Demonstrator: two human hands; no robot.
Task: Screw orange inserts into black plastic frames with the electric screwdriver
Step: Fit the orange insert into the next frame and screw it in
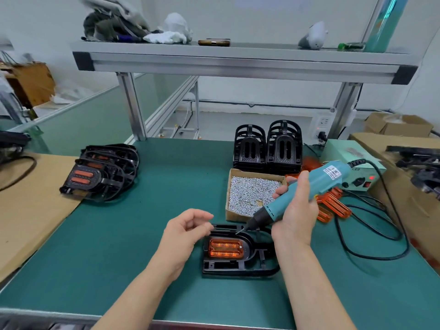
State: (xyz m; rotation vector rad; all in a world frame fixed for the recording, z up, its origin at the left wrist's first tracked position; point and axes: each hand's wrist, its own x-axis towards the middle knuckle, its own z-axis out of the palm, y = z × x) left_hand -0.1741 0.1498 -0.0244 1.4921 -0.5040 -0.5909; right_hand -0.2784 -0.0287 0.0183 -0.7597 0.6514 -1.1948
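Open desk [123,234] is left free to the left of the left grip [183,236], as far as a cardboard sheet [28,198] over the desk's left edge, where a pile of frames [102,172] is laid. Right of the right grip [297,210], room is narrowed by loose inserts [333,206] and a looped cable [381,246]. Just beyond both grips a screw box [252,194] is set, with upright frames [266,144] behind it. The desk's near edge is cut off by the forearms, and the screwdriver's bit tip is too small to be made out clearly. The screwdriver [328,177] is wrapped by the right grip and tilted down-left, its tip at the far rim of the frame [238,265], which lies flat between the grips with the insert [225,248] seated in it. The left grip is loosely curled at the frame's far left corner; whether anything is pinched cannot be told.
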